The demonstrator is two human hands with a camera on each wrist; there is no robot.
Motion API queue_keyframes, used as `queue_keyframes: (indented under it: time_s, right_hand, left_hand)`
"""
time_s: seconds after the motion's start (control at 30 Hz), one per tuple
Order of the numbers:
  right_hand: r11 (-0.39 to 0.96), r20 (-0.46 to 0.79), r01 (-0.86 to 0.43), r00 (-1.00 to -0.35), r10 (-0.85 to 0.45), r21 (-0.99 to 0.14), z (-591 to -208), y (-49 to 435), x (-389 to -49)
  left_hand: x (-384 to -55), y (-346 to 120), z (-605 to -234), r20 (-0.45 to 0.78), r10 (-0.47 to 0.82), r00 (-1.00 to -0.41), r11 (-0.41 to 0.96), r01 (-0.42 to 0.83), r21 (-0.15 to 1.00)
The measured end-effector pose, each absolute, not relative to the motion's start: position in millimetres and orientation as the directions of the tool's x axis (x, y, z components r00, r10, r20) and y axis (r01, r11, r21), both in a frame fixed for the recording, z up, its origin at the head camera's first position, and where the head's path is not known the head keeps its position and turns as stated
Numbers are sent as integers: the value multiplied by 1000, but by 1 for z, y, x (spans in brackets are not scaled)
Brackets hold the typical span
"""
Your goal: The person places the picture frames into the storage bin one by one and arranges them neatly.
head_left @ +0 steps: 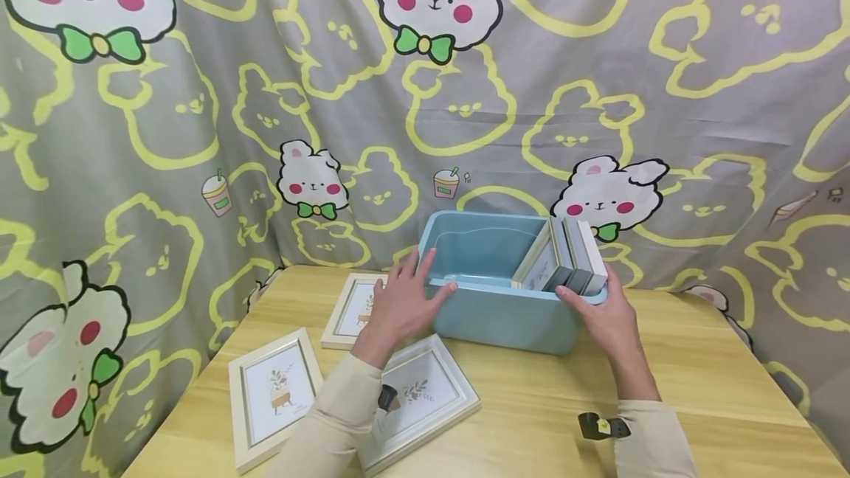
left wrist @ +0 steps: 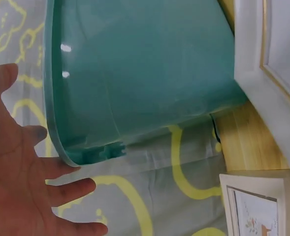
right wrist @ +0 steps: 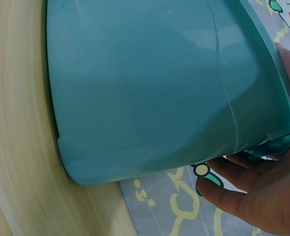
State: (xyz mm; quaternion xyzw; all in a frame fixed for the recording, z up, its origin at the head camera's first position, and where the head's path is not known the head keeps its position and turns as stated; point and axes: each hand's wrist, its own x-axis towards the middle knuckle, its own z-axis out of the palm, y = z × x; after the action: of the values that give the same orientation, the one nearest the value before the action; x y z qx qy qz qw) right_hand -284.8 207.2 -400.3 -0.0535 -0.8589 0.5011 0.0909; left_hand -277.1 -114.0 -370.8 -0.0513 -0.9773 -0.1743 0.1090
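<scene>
Blue bin [head_left: 498,324] on a pale wooden table [head_left: 544,404] before a rabbit-print curtain [head_left: 365,120]

Read as a clock face from the head view, the grey curtain spans roughly 9 o'clock through 12 to 3, hanging in loose folds. Yellow animal outlines cover it, with white rabbits, pink-cheeked and green-bowed, and small drink cups between them. The table, its light yellowish grain showing, runs up to the cloth at 12.

The bin stands upright just past 12 on the table: glossy, blue-green, with rounded corners and a rolled rim. At its 3 o'clock end several upright frames [head_left: 564,260] lean together, their edges white, grey and cream, tops above the rim.

Round the bin, three frames lie flat, face up. The silver-white frame [head_left: 425,393] is at 7, its plant print glazed; the front cream frame [head_left: 275,393] is at 8, and the back cream frame [head_left: 350,312] near 9, both showing a potted plant.

The left hand [head_left: 405,297], at the bin's 9 o'clock end, has its fingers spread wide apart; whether they touch the rim I cannot tell. The right hand [head_left: 607,308], at 4, grips the rim, thumb in front, fingers curled beneath.
</scene>
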Motion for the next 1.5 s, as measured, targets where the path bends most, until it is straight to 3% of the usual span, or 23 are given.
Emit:
queue_keyframes:
  time_s: [0.33,0.83,0.97,1.27,1.5]
  right_hand:
    - [487,69,30,-980,184,-873,-401,209,-282]
    - [489,71,30,-980,187,-872,-404,210,-283]
    - [480,59,40,-980,190,-877,-403,210,-283]
    - [476,72,27,-979,189,-879,-404,208,-283]
    - [482,75,25,-979,187,-876,-401,205,-284]
  left_hand:
    - [-238,-109,-384,265,143,-954,941,213,261]
    - [-193,-94,-408,376,256,-890,960,279,8]
    - [-189,-93,-415,326,289,-900,952,307,4]
    - [-194,-94,-435,58,352,-934,930,356,88]
    - [-196,-89,-447,-84,339,-937,941,338,15]
